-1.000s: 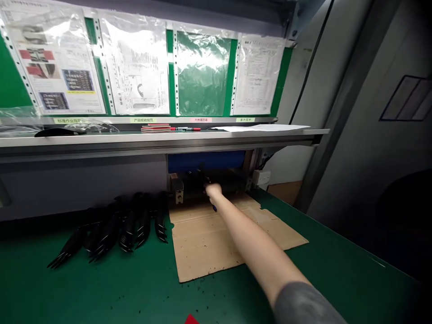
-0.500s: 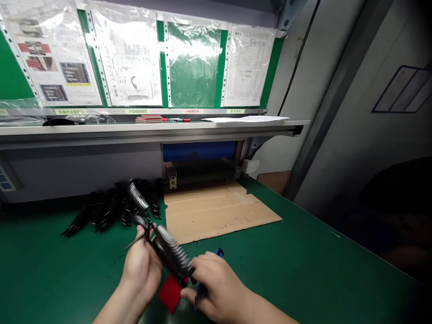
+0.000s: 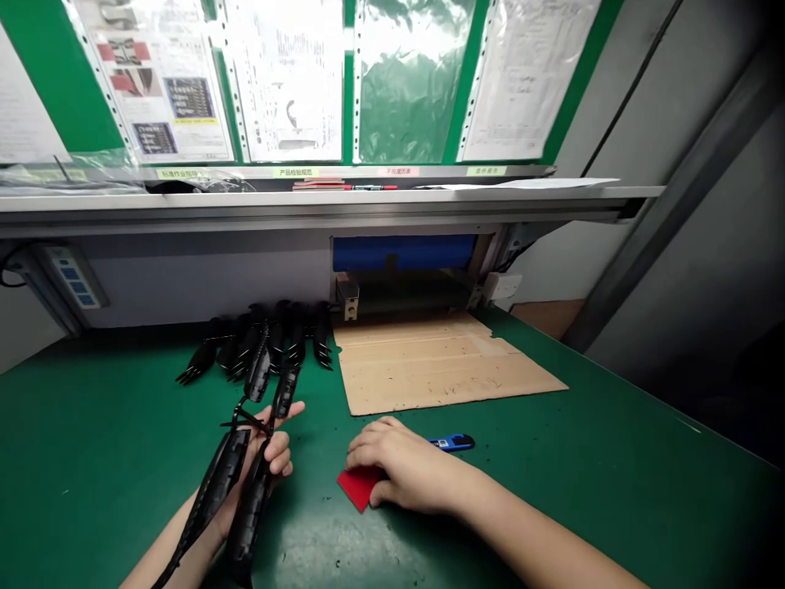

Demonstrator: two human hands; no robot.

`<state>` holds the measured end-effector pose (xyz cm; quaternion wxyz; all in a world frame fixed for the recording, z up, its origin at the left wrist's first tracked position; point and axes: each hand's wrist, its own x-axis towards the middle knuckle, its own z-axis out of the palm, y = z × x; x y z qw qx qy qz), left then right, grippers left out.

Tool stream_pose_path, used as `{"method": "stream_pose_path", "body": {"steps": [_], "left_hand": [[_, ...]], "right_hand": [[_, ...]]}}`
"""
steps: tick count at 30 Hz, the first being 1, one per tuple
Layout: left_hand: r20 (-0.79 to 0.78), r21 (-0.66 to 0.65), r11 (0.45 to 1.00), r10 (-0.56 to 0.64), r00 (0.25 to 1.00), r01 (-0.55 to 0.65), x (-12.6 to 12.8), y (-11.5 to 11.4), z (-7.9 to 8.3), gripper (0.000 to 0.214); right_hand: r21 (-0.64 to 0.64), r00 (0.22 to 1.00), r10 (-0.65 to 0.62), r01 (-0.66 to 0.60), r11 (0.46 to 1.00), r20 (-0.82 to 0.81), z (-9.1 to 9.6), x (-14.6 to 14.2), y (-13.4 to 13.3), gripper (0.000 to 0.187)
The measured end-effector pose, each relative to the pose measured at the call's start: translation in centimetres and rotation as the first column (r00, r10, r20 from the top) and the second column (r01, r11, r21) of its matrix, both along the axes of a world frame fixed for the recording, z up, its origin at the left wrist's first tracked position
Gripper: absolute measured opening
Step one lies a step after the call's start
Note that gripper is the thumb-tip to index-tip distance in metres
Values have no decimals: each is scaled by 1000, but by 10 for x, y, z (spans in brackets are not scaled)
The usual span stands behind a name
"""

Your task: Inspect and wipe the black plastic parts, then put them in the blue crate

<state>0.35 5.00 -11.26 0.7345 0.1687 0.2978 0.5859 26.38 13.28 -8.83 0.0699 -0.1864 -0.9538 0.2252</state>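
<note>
My left hand [image 3: 277, 451], palm up, is closed around the middle of a cluster of black moulded plastic parts [image 3: 214, 483] joined by a thin black runner. Two long pieces hang toward me over the forearm, and two shorter ones point away. To the right, my right hand [image 3: 398, 462] rests low over the green bench, its bent fingers and thumb closed on a flat red pad [image 3: 361, 488] of cloth-like look. Part of the pad is hidden under the fingers. Just behind this hand lies a blue utility knife [image 3: 455, 442], partly covered by it.
Several black moulded parts [image 3: 245, 348] lie in a row at the back of the green bench [image 3: 527, 483]. A cardboard sheet [image 3: 429, 372] lies before an opening under the shelf [image 3: 245, 214]. A power strip [image 3: 77, 278] is at the left, and paper sheets [image 3: 294, 90] hang above.
The black parts have turned over in my left hand, their ridged side no longer showing. My right hand has left them and closed on the red pad; the blue knife now lies behind it.
</note>
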Motion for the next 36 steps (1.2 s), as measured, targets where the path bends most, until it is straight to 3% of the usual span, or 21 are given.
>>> {"method": "stream_pose_path", "body": {"steps": [2,3,4,5,6,8,9,10,12,14,15,17,19,20,22,24,27,31,33,36], "left_hand": [[23,-16,1000,-23,999,23,1,-2,-4,49],[33,-29,999,-34,999,35,2,-3,-6,49],[39,-44,998,-45,998,47,3,-5,-9,48],[44,-55,997,-58,997,60,5,-7,-12,47],[51,-62,995,-76,996,79,7,-8,-15,46],[71,-62,990,-122,990,126,12,-11,-22,44],[85,-51,989,-137,987,142,14,-13,-26,45],[100,-36,988,-148,984,152,17,-14,-29,45],[117,-14,983,-180,977,183,22,-15,-33,45],[118,7,973,-230,966,231,26,-16,-33,43],[117,12,967,-253,960,253,28,-17,-31,42],[106,7,965,-260,960,261,32,-20,-27,39],[68,-11,965,-259,963,261,35,-22,-24,46],[44,-16,959,-283,958,284,36,-22,-24,52],[11,0,922,-387,922,387,37,-22,-28,60],[3,37,882,-470,883,469,36,-21,-34,62],[-9,21,926,-377,926,377,33,-20,-38,59],[-71,-59,941,-336,939,332,33,-24,-27,57],[-84,-71,949,-312,946,307,34,-27,-22,49],[-106,-72,961,-275,956,268,37,-29,-21,52]], "right_hand": [[-137,993,-98,88,987,-71,1,-10,-3,40],[-274,974,-170,124,954,-150,1,-15,-5,37],[-453,937,-251,119,884,-244,1,-20,-9,34],[-640,881,-340,56,767,-330,1,-27,-12,32],[-790,814,-433,-50,611,-387,1,-33,-17,30],[-913,708,-579,-282,294,-405,-2,-45,-24,32],[-916,681,-621,-356,183,-388,-4,-49,-27,33],[-911,668,-644,-396,114,-372,-6,-52,-30,34],[-906,665,-652,-415,84,-365,-12,-53,-31,36],[-909,668,-630,-384,164,-396,-18,-49,-29,36],[-904,664,-615,-347,250,-425,-21,-47,-28,35],[-843,655,-568,-213,493,-498,-25,-42,-25,35],[-671,674,-479,-34,741,-563,-27,-38,-25,33],[-556,693,-423,40,830,-583,-28,-38,-25,31],[-335,751,-313,130,933,-582,-28,-38,-28,28],[-152,809,-205,145,978,-551,-28,-40,-32,29],[42,888,-37,63,997,-459,-28,-43,-36,30],[70,864,-92,145,987,-494,-26,-46,-36,28],[79,869,-65,118,990,-491,-25,-46,-38,27],[31,871,-120,154,988,-476,-24,-45,-41,26]]}}
